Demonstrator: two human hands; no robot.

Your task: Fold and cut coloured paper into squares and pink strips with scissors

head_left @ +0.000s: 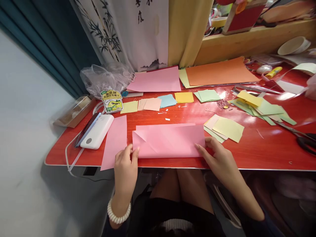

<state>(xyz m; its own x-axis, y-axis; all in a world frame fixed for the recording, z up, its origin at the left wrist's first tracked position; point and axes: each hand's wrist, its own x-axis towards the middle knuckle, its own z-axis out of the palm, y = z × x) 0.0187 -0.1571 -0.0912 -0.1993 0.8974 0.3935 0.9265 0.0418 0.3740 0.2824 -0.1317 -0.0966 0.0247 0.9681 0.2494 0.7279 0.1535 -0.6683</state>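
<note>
A folded sheet of pink paper [170,141] lies at the front edge of the red table, its fold toward me and a strip of the under layer showing along the far side. My left hand [125,164] pinches its left edge between thumb and fingers. At the right edge, my right hand [218,153] grips the paper with the thumb on top. A diagonal crease marks the sheet's upper left corner. Beside my left hand, a second pink strip of paper [116,138] lies partly over the table edge.
A white power bank [97,131] with a cable is at the left. Small coloured paper squares [184,97] form a row behind. More squares [228,128] and black-handled scissors [307,141] lie to the right. Large orange sheets [219,73] and a plastic bag [103,79] are at the back.
</note>
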